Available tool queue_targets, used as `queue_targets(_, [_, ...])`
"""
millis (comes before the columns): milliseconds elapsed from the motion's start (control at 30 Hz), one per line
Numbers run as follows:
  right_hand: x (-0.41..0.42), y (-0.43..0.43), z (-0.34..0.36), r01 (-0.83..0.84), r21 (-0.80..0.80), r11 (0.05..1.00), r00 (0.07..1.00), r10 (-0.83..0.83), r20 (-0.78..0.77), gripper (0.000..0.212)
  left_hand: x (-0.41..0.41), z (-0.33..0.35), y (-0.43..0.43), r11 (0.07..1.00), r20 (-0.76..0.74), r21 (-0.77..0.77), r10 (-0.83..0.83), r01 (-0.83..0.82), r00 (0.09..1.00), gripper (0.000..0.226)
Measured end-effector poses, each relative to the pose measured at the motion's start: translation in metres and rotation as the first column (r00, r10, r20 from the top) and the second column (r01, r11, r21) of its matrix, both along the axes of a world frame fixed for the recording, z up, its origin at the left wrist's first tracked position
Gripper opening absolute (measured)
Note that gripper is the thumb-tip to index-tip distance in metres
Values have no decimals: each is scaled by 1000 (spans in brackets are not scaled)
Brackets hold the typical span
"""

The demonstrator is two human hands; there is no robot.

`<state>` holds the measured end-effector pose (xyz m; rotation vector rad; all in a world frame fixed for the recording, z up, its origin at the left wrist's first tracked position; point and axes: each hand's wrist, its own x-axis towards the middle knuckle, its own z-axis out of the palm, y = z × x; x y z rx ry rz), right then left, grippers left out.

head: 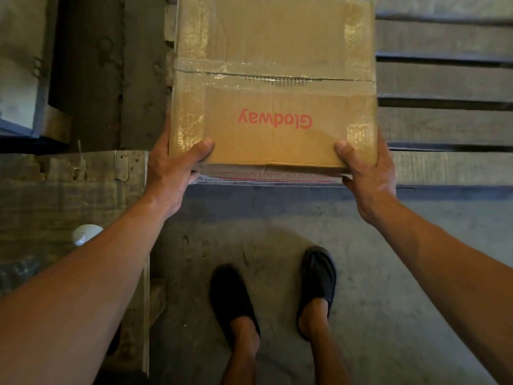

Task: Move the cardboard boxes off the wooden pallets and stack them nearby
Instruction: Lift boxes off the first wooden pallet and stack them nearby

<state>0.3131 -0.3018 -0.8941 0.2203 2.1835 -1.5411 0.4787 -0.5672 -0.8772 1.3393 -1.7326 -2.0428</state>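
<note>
Warehouse or storeroom, the goods-handling sort. Floor is bare grey concrete, stained and scuffed; a wooden pallet of weathered slats with dark gaps between them lies on it at right, and a worn, chipped wooden platform stands at left with scraps of torn cardboard along its far edge. A shipping-type cardboard box, sealed with wide clear tape and printed with a red brand name, is at the pallet's near edge; light is dim.

I'm seeing a stained grey concrete floor lying in dim light, a worn wooden crate sitting left, a white round object showing by it
</note>
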Motion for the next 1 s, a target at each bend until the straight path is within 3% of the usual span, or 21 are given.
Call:
queue_targets(333, [-4,3,-2,-29,63,998,999,28,21,90,2,-2,2,1000,24,-25,-2,2,1000,64])
queue_targets(533, [-9,8,26,-122,195,973,992,125,-6,89,4,21,0,961,170,-241,-93,133,981,96])
queue_targets(600, [-15,11,57,-112,315,942,990,134,-48,88,1,54,2,901,272,-411,-21,136,962,92])
queue_targets(700, [-27,19,128,-154,479,864,965,236,-115,78,-13,128,8,772,253,-611,-15,172,967,75])
queue_targets(833, [-50,36,257,-136,544,828,935,290,-206,73,-58,259,22,629,269,-683,-254,371,929,52])
queue_targets(933, [-63,52,363,-91,549,831,906,298,-302,73,-98,353,29,424,335,-759,-396,494,855,63])
queue_targets(1000, [-69,65,426,-35,550,835,883,284,-375,72,-127,416,40,378,310,-787,-442,488,842,67])
